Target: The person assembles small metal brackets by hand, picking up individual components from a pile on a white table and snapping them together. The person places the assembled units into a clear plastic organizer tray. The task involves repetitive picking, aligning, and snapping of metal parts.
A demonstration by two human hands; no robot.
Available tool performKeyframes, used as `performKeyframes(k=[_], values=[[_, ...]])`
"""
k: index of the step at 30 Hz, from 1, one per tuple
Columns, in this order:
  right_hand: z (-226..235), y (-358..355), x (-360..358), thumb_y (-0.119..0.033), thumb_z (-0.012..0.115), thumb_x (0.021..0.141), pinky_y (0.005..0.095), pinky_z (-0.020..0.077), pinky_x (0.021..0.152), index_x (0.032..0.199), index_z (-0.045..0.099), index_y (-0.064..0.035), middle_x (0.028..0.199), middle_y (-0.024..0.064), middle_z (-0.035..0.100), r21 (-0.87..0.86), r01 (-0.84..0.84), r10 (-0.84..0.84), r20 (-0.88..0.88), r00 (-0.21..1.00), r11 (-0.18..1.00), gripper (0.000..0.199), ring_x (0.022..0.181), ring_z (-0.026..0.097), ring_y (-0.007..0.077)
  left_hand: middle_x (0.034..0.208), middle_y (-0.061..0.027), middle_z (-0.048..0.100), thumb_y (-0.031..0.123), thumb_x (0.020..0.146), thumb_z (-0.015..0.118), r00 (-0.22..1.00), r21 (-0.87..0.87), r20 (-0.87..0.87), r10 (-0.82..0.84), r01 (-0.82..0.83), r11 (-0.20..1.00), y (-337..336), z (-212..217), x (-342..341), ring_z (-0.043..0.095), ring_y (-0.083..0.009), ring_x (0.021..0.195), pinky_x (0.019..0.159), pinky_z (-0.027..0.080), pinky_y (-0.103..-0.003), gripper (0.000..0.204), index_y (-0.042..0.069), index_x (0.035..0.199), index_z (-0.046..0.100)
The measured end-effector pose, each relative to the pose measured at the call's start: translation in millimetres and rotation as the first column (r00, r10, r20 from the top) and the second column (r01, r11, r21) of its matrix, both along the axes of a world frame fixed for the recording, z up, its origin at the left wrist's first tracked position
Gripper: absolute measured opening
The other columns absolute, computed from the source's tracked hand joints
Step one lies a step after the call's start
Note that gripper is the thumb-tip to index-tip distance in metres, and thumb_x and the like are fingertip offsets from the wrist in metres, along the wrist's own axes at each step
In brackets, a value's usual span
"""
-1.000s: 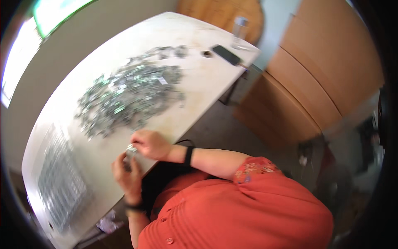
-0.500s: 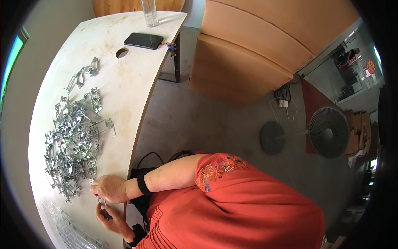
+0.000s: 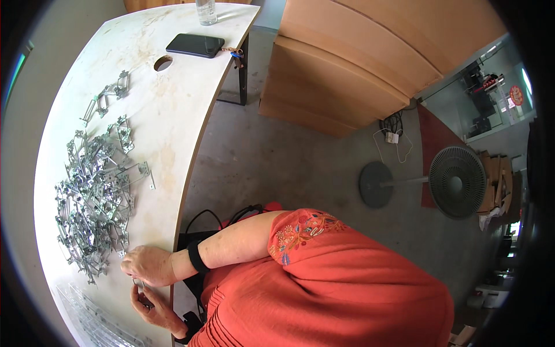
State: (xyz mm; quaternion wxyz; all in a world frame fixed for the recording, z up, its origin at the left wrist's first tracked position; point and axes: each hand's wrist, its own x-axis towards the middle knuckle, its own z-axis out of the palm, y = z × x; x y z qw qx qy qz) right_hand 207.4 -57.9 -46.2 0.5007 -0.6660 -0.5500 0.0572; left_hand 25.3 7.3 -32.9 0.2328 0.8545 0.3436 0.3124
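Observation:
My right hand (image 3: 149, 266), the upper one, rests over the white table near its front edge, fingers bent and pressed together. Its fingertips are turned away, so its hold is partly hidden. Just below, my left hand (image 3: 155, 312) is curled around a small metal bracket (image 3: 148, 305). A thin bent metal piece (image 3: 137, 282) shows between the two hands; I cannot make out which hand carries it. Beside my right hand lies a big tangled pile of silvery metal brackets (image 3: 98, 196).
A few linked brackets (image 3: 104, 101) lie beyond the pile. Clear plastic strips (image 3: 95, 318) sit at the table's lower left. Farther along the table (image 3: 156, 115) are a phone (image 3: 195, 45), a round hole and a glass (image 3: 206, 13). Large cardboard boxes (image 3: 329, 81) and a fan (image 3: 457, 182) stand right.
The whole view has shifted slightly, so the table and pile appear a little higher and farther left. Both hands stay close together at the same spot beside the pile.

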Motion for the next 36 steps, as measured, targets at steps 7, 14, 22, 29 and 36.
performKeyframes(k=[7,14,22,29,36], values=[[3.0,-1.0,-0.1,-0.018,0.078,0.093,0.0456,0.0570,0.091,0.098,0.067,-0.0043,0.098,0.0115,0.070,0.011,0.023,-0.023,-0.009,1.000,1.000,0.018,0.099,0.071,0.0333,0.116,-0.0090,0.072,0.015,0.111,0.073,0.998,-0.035,-0.052,0.033,-0.034,0.999,4.9,-1.8,-4.4,0.064,-0.0200,0.099,0.091,0.055,-0.036,0.032,0.001,0.140,0.071],[-0.1,-3.7,-3.1,-0.016,0.075,0.096,0.0468,0.0565,0.089,0.100,0.067,-0.0053,0.102,0.0118,0.070,0.041,0.017,-0.015,-0.061,0.998,0.999,0.014,0.097,0.070,0.0346,0.129,-0.0121,0.072,0.007,0.107,0.072,0.999,-0.016,-0.036,0.008,-0.009,1.000,7.2,-7.5,-12.6,0.065,-0.0216,0.102,0.091,0.055,-0.036,0.034,0.000,0.140,0.070],[8.7,-12.2,0.4,-0.018,0.074,0.101,0.0475,0.0563,0.092,0.107,0.064,-0.0057,0.102,0.0124,0.067,0.064,0.005,0.002,-0.120,0.993,0.998,0.017,0.098,0.069,0.0365,0.131,-0.0104,0.070,0.001,0.103,0.072,0.999,-0.017,0.013,-0.032,0.032,0.999,-1.4,-0.5,-5.9,0.064,-0.0213,0.105,0.091,0.054,-0.034,0.035,-0.001,0.138,0.069],[3.6,-10.0,-1.0,-0.016,0.075,0.101,0.0481,0.0552,0.090,0.107,0.063,-0.0058,0.103,0.0129,0.067,0.094,0.009,0.001,-0.111,0.994,0.996,0.016,0.098,0.068,0.0366,0.126,-0.0083,0.070,0.005,0.106,0.073,0.999,0.040,0.018,-0.034,0.033,0.999,-2.7,-0.1,-1.4,0.063,-0.0180,0.102,0.088,0.054,-0.032,0.034,0.000,0.139,0.069],[11.8,-17.6,2.1,-0.017,0.074,0.103,0.0495,0.0547,0.083,0.108,0.062,-0.0071,0.101,0.0150,0.066,0.103,0.024,-0.011,-0.132,0.991,0.994,0.016,0.093,0.068,0.0389,0.137,-0.0187,0.071,-0.002,0.099,0.077,0.997,-0.054,0.075,0.008,-0.004,0.999,-7.1,-1.1,-6.9,0.070,-0.0321,0.120,0.101,0.057,-0.041,0.038,-0.003,0.136,0.070]])
